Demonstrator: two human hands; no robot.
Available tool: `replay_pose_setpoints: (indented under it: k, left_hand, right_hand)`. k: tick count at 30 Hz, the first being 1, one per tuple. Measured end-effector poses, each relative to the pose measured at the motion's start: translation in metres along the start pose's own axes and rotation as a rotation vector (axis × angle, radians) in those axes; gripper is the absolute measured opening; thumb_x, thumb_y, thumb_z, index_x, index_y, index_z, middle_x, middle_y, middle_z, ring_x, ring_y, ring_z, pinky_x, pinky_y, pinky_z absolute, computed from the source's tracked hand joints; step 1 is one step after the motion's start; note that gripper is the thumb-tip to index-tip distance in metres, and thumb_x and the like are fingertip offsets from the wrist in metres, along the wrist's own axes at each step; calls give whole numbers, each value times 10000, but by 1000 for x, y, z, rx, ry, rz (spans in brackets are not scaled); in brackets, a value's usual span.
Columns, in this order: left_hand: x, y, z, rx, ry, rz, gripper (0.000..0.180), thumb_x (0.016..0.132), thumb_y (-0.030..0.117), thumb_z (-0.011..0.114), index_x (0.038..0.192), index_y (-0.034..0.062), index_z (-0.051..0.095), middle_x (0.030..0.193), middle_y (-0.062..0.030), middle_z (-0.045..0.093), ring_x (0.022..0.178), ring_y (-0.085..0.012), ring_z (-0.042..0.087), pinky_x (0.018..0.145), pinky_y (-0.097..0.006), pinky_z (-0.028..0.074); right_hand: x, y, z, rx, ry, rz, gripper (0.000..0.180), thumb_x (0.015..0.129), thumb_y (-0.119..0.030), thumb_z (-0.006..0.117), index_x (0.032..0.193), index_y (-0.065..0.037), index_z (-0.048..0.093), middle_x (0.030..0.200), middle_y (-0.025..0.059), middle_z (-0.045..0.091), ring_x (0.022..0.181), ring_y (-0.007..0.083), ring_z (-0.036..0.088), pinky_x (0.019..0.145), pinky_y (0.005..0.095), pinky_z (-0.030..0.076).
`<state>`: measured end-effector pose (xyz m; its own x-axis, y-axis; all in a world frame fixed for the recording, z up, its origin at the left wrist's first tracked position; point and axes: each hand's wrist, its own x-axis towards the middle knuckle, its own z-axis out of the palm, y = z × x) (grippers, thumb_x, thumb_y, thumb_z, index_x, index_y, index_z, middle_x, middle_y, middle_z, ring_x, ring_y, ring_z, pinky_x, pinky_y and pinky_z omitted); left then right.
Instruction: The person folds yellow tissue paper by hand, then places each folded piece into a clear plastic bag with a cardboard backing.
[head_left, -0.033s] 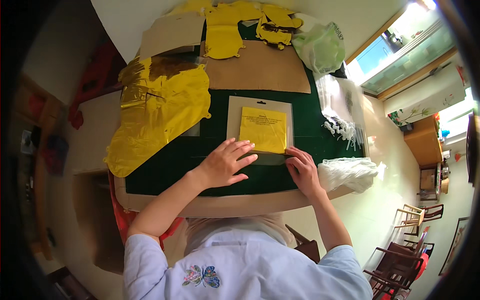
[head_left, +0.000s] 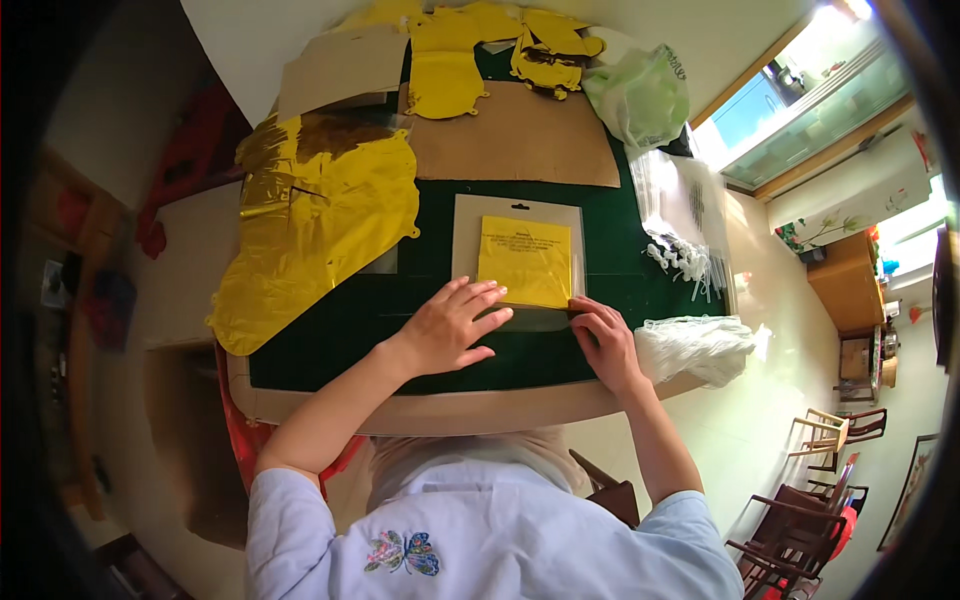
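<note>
A flat clear plastic packet (head_left: 545, 320) lies in front of me on the dark green table cover, with a pale backing card (head_left: 467, 215) and a folded yellow foil balloon (head_left: 525, 262) in it. Spread fingers of my left hand (head_left: 450, 325) rest on its lower left part, the thumb apart from them. At the lower right corner, my right hand (head_left: 605, 340) is closed, its bent fingers together on the packet's edge. The right fingertips are partly hidden.
A large flat yellow foil balloon (head_left: 330, 220) lies at the left. Brown cardboard (head_left: 520, 135) and more yellow foil (head_left: 445, 75) are at the back. Along the right are a green plastic bag (head_left: 640, 100), clear bags with white ties (head_left: 685, 210) and a white string bundle (head_left: 695, 348).
</note>
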<state>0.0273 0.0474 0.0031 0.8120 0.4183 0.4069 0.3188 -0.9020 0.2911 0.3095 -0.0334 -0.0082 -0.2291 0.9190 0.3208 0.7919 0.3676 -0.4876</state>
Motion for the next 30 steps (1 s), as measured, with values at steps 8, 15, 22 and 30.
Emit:
replay_pose_setpoints:
  k: [8,15,22,30]
  left_hand:
    - [-6,-18,27,-153,49,-99,404,721,117,775,1073,71,581,1218,-111,549,1181,-278,514,987,-396,442]
    - [-2,-12,27,-205,111,-225,338,704,79,782,976,68,581,1223,-112,533,1147,-309,515,965,-388,454]
    - [-1,-12,30,-206,133,-233,323,697,78,786,935,73,567,1197,-105,553,1143,-303,526,955,-405,449]
    - [-5,-14,31,-217,141,-224,317,698,86,783,928,79,565,1174,-99,571,1147,-299,528,963,-411,435]
  right_hand:
    - [4,9,-3,160,48,140,266,770,27,680,1014,-50,605,1104,111,634,1061,294,590,882,364,494]
    - [31,-15,-17,-31,-27,12,477,718,-106,767,1169,-79,612,1108,111,593,1034,324,543,937,420,435]
    - [23,-41,22,-52,-102,-133,289,801,-86,681,1090,-96,671,892,53,551,860,229,550,791,378,421]
    - [20,-44,27,-220,-25,-65,389,813,-66,657,1198,-98,622,858,28,525,844,207,541,807,375,399]
